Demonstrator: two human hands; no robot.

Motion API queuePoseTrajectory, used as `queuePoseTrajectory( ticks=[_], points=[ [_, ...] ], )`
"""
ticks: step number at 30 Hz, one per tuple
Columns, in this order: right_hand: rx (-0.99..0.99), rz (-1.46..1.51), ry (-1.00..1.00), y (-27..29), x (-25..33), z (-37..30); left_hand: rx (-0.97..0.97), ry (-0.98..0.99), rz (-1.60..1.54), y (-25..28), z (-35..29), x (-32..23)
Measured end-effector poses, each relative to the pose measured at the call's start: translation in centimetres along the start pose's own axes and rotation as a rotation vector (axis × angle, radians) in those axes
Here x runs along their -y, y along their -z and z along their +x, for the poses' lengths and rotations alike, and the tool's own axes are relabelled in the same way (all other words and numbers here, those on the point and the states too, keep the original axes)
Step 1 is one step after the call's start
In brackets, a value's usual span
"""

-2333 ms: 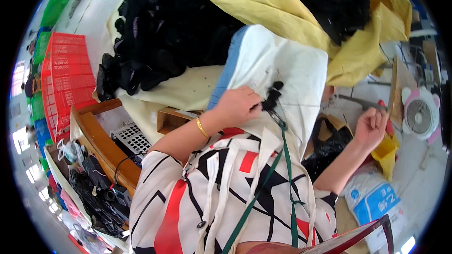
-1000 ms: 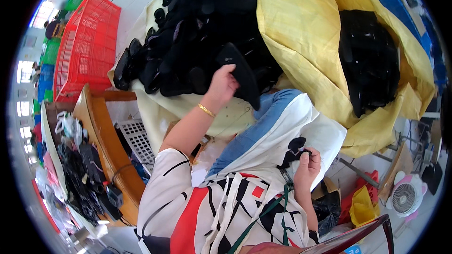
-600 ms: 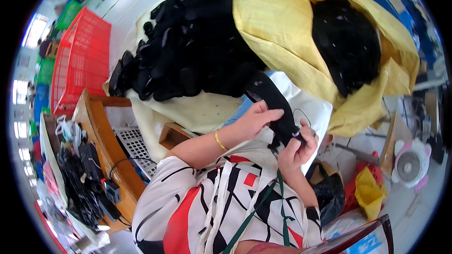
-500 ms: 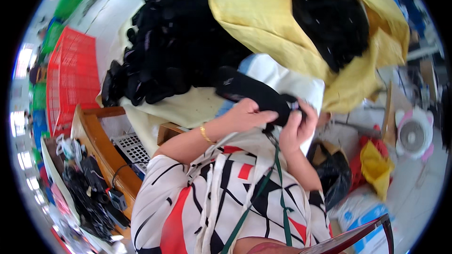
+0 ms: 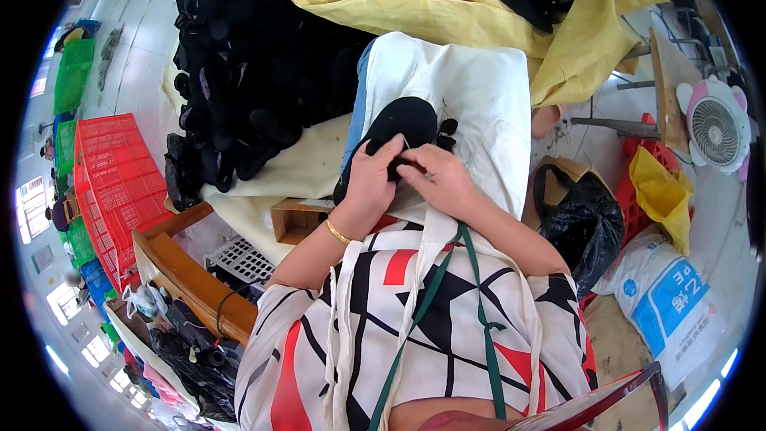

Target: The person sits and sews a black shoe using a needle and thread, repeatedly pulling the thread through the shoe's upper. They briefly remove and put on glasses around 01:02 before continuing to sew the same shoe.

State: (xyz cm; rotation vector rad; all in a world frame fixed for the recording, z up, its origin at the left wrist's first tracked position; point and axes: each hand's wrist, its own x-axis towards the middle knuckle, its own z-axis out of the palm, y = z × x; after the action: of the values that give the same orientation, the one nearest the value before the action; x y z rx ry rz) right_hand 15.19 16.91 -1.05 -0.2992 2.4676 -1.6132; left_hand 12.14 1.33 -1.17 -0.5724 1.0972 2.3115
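Holding black shoe-like piece [image 5: 409,118], fingers [image 5: 388,148] hiding middle

I have the rounded black fabric piece [image 5: 408,118] over the flat white cloth [image 5: 487,112] on the lap, between the bare left hand [image 5: 372,179] and bare right hand [image 5: 441,181]. Left of the cloth I see a heap of soft black pieces [image 5: 263,56] on a cream sheet [image 5: 311,144]; ahead lies a yellow woven sack [image 5: 431,0]. Farther left, a red lattice plastic crate [image 5: 120,191] stands beyond a brown wooden frame [image 5: 199,287]. On my right, a crumpled black plastic bag [image 5: 586,227] sits left of a round white-and-pink fan [image 5: 712,128].
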Motion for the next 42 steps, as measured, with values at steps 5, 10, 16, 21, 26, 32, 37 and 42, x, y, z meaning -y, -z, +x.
queuePoseTrajectory(
  ticks=[5, 10, 16, 21, 26, 32, 37, 42],
  points=[
    [-0.235, 0.521, -0.313, 2.7, -2.4, -1.7, -0.125, 0.007, -0.074, 0.0, 0.3, -0.2],
    [-0.591, 0.687, -0.319, 6.8, -3.9, -4.0, -0.129, 0.011, -0.064, -0.5, 0.3, -0.5],
    [-0.332, 0.657, -0.562, 5.3, -1.5, -3.2, -0.132, 0.016, 0.003, -0.5, 0.9, 0.1],
    [-0.095, 0.349, -0.370, 1.8, -0.4, -0.3, -0.097, 0.012, 0.048, -0.3, 0.8, 0.4],
    [-0.082, 0.214, -0.355, 1.3, -0.5, 0.5, -0.108, 0.000, 0.030, 0.1, 0.9, 0.7],
    [-0.106, 0.195, -0.339, 1.5, -0.2, 0.7, -0.095, 0.010, 0.031, -0.2, 0.7, 0.4],
    [-0.077, 0.257, -0.375, 1.7, -0.6, 0.9, -0.106, 0.019, 0.027, -0.5, 0.6, 0.4],
    [-0.010, 0.305, -0.487, 2.2, -0.3, 1.6, -0.111, 0.030, 0.055, -0.3, 0.3, 0.7]
  ],
)
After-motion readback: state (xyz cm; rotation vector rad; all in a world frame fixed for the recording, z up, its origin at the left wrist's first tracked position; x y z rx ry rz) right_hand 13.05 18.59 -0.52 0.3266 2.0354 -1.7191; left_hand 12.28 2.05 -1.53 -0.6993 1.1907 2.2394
